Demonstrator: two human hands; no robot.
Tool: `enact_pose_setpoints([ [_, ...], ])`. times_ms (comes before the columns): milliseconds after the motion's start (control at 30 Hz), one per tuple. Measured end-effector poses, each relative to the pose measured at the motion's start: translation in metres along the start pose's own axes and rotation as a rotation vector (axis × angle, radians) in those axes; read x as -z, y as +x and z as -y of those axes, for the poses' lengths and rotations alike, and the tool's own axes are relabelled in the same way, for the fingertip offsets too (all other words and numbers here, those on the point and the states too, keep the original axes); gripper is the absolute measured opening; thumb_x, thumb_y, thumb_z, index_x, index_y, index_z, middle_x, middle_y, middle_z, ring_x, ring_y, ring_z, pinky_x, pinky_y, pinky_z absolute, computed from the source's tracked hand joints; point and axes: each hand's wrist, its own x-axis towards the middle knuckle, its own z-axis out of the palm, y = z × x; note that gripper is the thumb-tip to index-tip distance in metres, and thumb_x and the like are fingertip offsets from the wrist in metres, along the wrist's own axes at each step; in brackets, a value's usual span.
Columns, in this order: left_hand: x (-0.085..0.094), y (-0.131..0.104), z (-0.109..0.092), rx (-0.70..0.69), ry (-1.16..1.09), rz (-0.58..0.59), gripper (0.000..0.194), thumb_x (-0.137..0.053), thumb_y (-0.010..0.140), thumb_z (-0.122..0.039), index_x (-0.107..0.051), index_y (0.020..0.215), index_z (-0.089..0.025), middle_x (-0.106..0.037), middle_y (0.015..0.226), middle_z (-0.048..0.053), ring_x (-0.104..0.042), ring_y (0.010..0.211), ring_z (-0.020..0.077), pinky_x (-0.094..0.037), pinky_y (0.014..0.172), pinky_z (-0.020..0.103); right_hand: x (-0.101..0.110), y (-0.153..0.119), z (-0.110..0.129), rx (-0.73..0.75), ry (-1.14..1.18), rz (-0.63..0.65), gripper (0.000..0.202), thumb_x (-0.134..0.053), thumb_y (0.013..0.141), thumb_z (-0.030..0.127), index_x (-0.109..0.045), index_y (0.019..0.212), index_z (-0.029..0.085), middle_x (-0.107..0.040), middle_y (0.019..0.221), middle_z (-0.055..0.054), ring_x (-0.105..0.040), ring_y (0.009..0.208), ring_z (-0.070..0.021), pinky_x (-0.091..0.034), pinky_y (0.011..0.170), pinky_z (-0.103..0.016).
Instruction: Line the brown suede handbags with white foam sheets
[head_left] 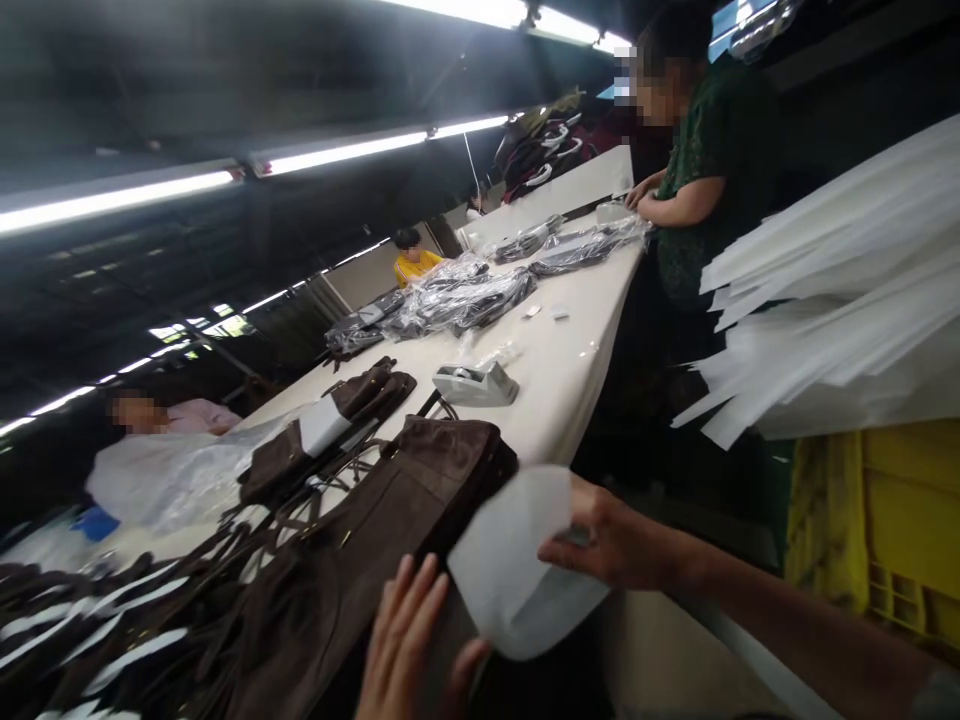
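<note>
My right hand [604, 535] is closed on a sheet of thin white wrapping paper [517, 580], its thumb pressed over the near face. The sheet bends and hangs beside the end of a dark brown bag [420, 480]. Fingers spread, my left hand [416, 640] is at the bag's near side, just left of the paper; whether it touches the bag I cannot tell. More brown bags with straps and white strips [112, 630] lie bunched at the lower left.
A grey tape dispenser [476, 383] stands on the long white table [555, 410]. Plastic-wrapped bags [457, 300] lie farther along. At right, stacked white sheets [840, 290] overhang a yellow crate [900, 520]. A person in dark green [720, 170] stands by the table; others are at its far side.
</note>
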Motion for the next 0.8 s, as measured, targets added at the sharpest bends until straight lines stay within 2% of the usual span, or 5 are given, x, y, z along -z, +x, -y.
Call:
enact_pose_setpoints([
  [100,0.009,0.021,0.04,0.054,0.146,0.007,0.075,-0.054,0.088,-0.046,-0.026,0.149,-0.014,-0.048,0.145,0.016,-0.038,0.139,0.0323,-0.032,0.114,0.056,-0.01,0.028,-0.007,0.139,0.1,-0.076,0.018,-0.057,0.084,0.016,-0.05,0.067,0.017,-0.055,0.087,-0.005,-0.054,0.08,-0.0147,-0.046,0.075,-0.026],
  [233,0.009,0.045,0.081,0.183,0.2,0.435,0.05,-0.055,0.086,-0.039,-0.056,0.13,-0.015,-0.062,0.131,0.013,-0.055,0.124,0.0304,-0.049,0.101,0.045,-0.028,0.08,-0.023,0.232,0.04,-0.075,0.015,-0.052,0.069,0.004,-0.052,0.076,0.017,-0.059,0.097,-0.005,-0.056,0.08,-0.0138,-0.047,0.07,-0.024],
  [333,-0.002,0.037,0.09,0.265,0.168,0.622,0.044,-0.041,0.092,-0.023,-0.054,0.134,-0.021,-0.068,0.121,0.006,-0.069,0.101,0.0237,-0.058,0.082,0.034,-0.042,0.108,-0.041,0.209,-0.073,-0.011,0.044,-0.048,0.064,0.003,-0.058,0.104,0.015,-0.063,0.109,-0.007,-0.061,0.092,-0.0173,-0.049,0.082,-0.027],
  [567,-0.072,-0.042,0.076,-0.022,0.246,0.188,0.065,-0.032,0.089,-0.001,-0.022,0.151,-0.02,-0.047,0.145,0.01,-0.049,0.13,0.0227,-0.047,0.105,0.033,-0.065,0.091,-0.089,-0.014,-0.031,0.103,0.045,-0.046,0.068,0.006,-0.074,0.101,0.018,-0.073,0.105,-0.002,-0.068,0.097,-0.0201,-0.051,0.089,-0.027],
  [800,-0.089,-0.051,0.079,-0.105,0.238,0.313,0.078,-0.036,0.084,0.0,0.0,0.152,-0.01,-0.04,0.149,0.02,-0.029,0.142,0.0299,-0.04,0.111,0.045,-0.07,0.071,-0.114,-0.284,0.237,0.079,0.035,-0.05,0.07,0.01,-0.078,0.089,0.018,-0.074,0.086,0.001,-0.069,0.085,-0.0221,-0.053,0.081,-0.028],
])
